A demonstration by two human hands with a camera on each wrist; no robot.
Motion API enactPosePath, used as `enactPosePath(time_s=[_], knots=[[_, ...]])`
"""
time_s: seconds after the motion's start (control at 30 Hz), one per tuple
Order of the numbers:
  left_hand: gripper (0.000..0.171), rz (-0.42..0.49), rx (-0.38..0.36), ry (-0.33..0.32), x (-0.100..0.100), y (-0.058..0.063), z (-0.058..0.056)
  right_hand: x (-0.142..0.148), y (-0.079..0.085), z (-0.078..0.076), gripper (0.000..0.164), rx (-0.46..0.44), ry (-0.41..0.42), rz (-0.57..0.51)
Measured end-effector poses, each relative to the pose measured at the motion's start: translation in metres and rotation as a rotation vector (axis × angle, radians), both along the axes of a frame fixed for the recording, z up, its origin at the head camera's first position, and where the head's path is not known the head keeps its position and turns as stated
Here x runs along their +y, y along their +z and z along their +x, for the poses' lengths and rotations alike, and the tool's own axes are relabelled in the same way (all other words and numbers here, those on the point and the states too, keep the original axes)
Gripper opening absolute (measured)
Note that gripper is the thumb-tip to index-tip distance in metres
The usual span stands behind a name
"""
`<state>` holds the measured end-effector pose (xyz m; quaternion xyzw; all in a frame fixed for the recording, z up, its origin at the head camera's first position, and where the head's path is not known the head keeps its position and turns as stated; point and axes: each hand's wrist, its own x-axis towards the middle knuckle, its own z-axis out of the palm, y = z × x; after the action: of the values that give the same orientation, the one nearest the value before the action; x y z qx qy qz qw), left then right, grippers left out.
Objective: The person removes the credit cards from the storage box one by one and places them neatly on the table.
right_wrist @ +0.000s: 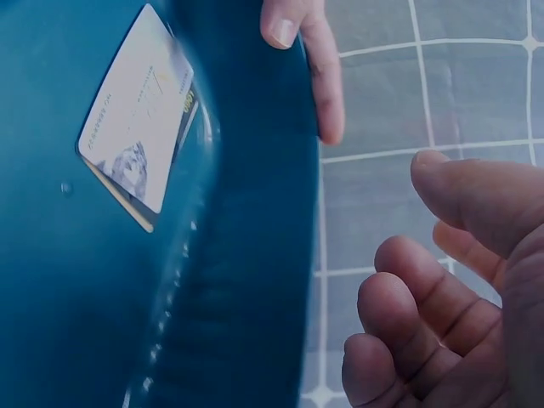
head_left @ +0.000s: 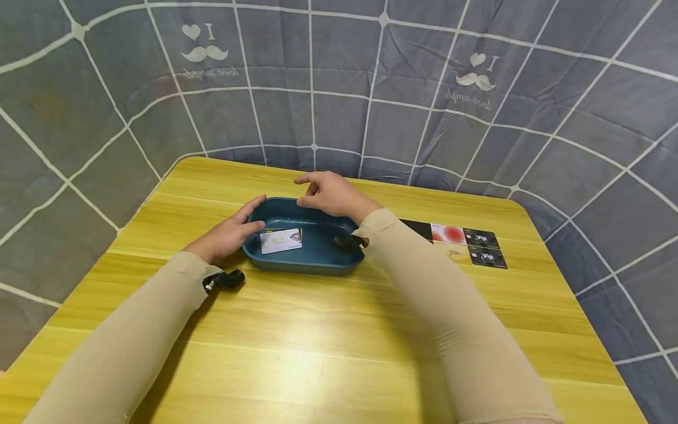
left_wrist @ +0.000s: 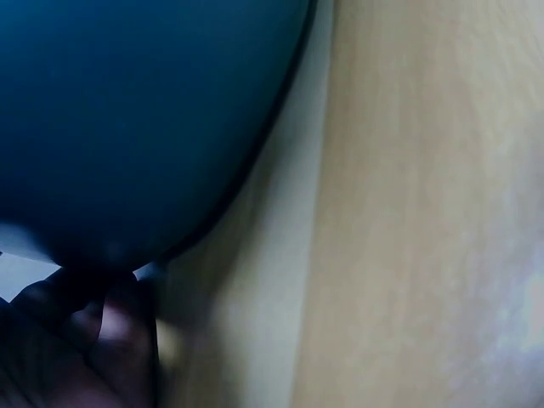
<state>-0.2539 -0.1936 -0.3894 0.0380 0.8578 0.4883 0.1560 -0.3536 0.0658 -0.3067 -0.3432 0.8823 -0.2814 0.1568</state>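
A dark blue oval basin (head_left: 323, 259) stands on the wooden table. My left hand (head_left: 225, 235) grips its left end, thumb over the rim and fingers along the outside. Inside, toward that end, lies a white VIP card (head_left: 281, 241) on top of at least one darker card, whose edge peeks out. Over the basin's far rim hovers my right hand (head_left: 333, 194), its fingers loosely bent. The right wrist view shows nothing between those fingers (right_wrist: 391, 306). In the left wrist view the left hand (left_wrist: 85, 348) is dark and partly cut off.
Right of the basin, cards lie in two rows: a black card (head_left: 418, 228), a red-and-white card (head_left: 448, 234), a yellow card (head_left: 457, 253) and two black VIP cards (head_left: 481, 238). My right forearm partly covers that area. A grey gridded cloth (head_left: 339, 118) hangs behind the table.
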Motion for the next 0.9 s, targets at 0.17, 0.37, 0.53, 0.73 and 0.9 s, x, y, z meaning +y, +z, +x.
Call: enactPosePath(time_s=[0.17, 0.37, 0.53, 0.73, 0.9], knots=[[0.071, 0.010, -0.011, 0.002, -0.001, -0.001, -0.001, -0.009, -0.009, -0.002, 0.056, -0.007, 0.009, 0.032], [0.072, 0.012, -0.010, -0.001, 0.000, 0.000, -0.001, -0.018, -0.016, -0.005, 0.054, -0.027, 0.045, 0.032], [0.072, -0.005, -0.019, -0.004, 0.000, 0.001, -0.002, -0.023, -0.022, -0.007, 0.052, -0.089, 0.095, 0.021], [0.071, -0.019, -0.018, 0.001, -0.001, -0.001, -0.003, -0.031, -0.027, -0.007, 0.053, -0.147, 0.159, 0.022], [0.071, -0.017, -0.014, 0.011, 0.000, 0.000, 0.000, -0.036, -0.032, -0.007, 0.054, -0.161, 0.202, 0.083]])
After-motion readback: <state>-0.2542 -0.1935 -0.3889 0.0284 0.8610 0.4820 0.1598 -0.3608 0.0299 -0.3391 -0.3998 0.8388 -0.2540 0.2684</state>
